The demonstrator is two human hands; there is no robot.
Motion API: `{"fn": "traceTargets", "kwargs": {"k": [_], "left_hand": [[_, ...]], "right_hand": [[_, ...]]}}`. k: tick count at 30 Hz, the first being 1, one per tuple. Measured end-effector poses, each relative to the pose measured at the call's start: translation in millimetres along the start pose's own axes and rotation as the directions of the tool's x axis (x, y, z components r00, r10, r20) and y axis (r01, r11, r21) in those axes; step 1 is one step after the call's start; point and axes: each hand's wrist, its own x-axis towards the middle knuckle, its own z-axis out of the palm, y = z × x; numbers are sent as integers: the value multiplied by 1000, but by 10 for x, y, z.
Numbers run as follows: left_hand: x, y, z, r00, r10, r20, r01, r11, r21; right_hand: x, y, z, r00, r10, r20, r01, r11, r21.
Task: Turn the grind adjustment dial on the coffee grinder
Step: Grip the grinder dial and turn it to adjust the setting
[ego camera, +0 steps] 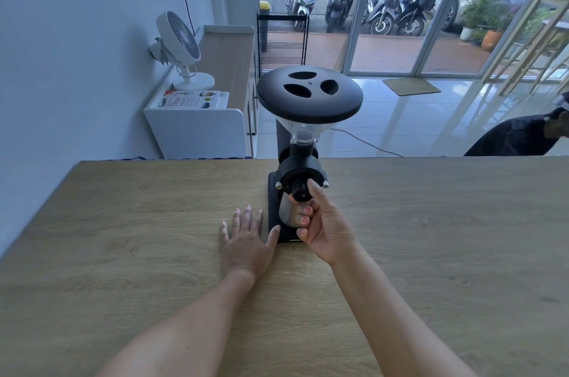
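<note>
- white fan [178, 38] far left at about 10 o'clock from the grinder, standing on a white cabinet [197, 127] against the wall, a book [189, 99] lying flat just in front of its base
- wooden table [123, 222] fills the lower frame, both forearms reach in from the bottom edge
- left hand [246, 238] flat on the table, palm down, fingers spread and open, gripping nothing; thumb tip touches or nearly touches the left edge of the grinder's black base, cannot tell which
- coffee grinder [297, 161] upright at table centre near the far edge, black body, clear hopper with round black lid [309, 96] on top, lid has three oval holes
- grind adjustment dial [300, 190] is the small black knob on the grinder's front face, at about 1 o'clock from the left hand, well above the table surface
- metal cup [288, 210] sits on the base directly under the dial, at 6 o'clock from it, partly hidden by the right fingers
- right hand [323, 222] pinched on the dial: index finger on its right side at about 2 o'clock, thumb coming up under it at about 7 o'clock, other fingers curled loose in front of the cup
- dial lies at 11 o'clock from the right palm, between the two hands but held only by the right
- glass doors [400, 22] behind at 12 to 2 o'clock, parked scooters [385, 4] and cars outside
- dark shape at far right edge, 3 o'clock, cannot tell what it is
</note>
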Motion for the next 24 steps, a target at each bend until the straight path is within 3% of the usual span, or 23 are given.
{"fn": "traceTargets", "kwargs": {"k": [24], "left_hand": [[14, -13, 32, 1000, -4, -1, 4, 1000, 4]], "right_hand": [[12, 2, -6, 999, -45, -20, 45, 999, -32]]}}
